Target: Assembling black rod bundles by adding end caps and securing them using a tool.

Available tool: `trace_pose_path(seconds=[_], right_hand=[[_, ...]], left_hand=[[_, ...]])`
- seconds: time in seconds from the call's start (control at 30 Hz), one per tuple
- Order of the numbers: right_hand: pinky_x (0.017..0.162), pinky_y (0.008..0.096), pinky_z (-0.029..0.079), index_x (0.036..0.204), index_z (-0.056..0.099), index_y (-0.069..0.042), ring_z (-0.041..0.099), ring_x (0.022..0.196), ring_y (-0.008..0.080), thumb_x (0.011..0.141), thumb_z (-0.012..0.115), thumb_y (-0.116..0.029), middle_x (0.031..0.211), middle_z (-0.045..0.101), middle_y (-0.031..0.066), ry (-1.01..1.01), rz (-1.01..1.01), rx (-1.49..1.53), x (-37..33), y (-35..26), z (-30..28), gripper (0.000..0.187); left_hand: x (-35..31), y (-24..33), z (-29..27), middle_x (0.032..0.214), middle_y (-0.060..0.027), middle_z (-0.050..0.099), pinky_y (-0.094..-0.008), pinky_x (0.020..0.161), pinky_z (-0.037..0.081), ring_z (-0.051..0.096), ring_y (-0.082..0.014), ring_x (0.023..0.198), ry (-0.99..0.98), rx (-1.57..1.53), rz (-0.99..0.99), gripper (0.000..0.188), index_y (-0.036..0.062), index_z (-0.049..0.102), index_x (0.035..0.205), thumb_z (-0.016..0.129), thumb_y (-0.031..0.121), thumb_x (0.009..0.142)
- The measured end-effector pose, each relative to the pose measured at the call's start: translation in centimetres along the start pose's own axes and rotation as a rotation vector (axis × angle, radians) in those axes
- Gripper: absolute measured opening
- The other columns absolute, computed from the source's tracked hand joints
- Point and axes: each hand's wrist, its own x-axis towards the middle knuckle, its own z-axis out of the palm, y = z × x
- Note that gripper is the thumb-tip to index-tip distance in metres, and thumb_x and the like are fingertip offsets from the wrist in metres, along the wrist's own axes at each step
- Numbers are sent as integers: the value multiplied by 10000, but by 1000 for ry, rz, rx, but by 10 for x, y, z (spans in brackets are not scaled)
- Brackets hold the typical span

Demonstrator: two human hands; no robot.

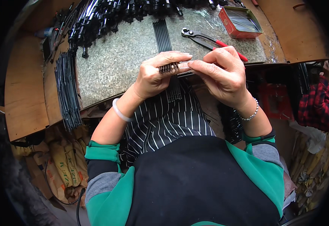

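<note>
My left hand (154, 73) is closed around a short row of small dark pieces (168, 68), lined up like comb teeth. Between the fingertips of my right hand (224, 73) is pinched a thin, pale wire (184, 67), its other end reaching the row of dark pieces. Under my left hand runs a flat band of thin black rods (162, 35), lying on the stone slab (115, 56) and showing again past its near edge. Just beyond my right hand lie pincers (198, 35) with red handles, jaws pointing left.
At the back right stands a red tin (230, 27) of thin wires. Black-ended metal rods (108, 19) are heaped at the far left. A bundle of dark rods (67, 90) overhangs the left edge. Yellow sacks (64, 162) stand below; a plaid sleeve (319, 103) shows at right.
</note>
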Motion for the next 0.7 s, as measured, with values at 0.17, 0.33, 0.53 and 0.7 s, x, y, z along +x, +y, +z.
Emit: trace_pose_path(seconds=[0.17, 0.33, 0.53, 0.7], right_hand=[[585, 268, 364, 904, 678, -86, 476, 615, 147, 618, 719, -49, 690, 508, -5, 10, -20, 18, 3, 0, 0, 291], [575, 266, 357, 903, 677, -84, 473, 608, 144, 613, 722, -44, 687, 508, -5, 22, -60, 51, 6, -1, 2, 297], [569, 266, 352, 900, 677, -86, 466, 597, 142, 608, 726, -48, 686, 508, -7, 19, -49, 19, 5, 0, -1, 298], [570, 264, 352, 899, 676, -87, 464, 594, 144, 607, 726, -49, 686, 508, -6, 9, -63, 3, 4, 1, 0, 299]], left_hand=[[0, -1, 0, 1031, -151, 625, -360, 796, 521, 621, -295, 939, 9, -20, 6, 324, 132, 633, 1017, 596, -55, 754], [-1, -1, 1, 1033, -154, 624, -362, 795, 522, 621, -295, 939, 5, -10, -12, 323, 128, 632, 1021, 598, -51, 754], [-2, -3, -1, 1031, -159, 623, -361, 793, 523, 620, -296, 939, -15, 18, 15, 338, 135, 627, 1035, 603, -48, 751], [-2, -1, -1, 1030, -160, 624, -361, 792, 523, 620, -297, 938, -4, -11, -10, 331, 131, 629, 1025, 602, -51, 749]])
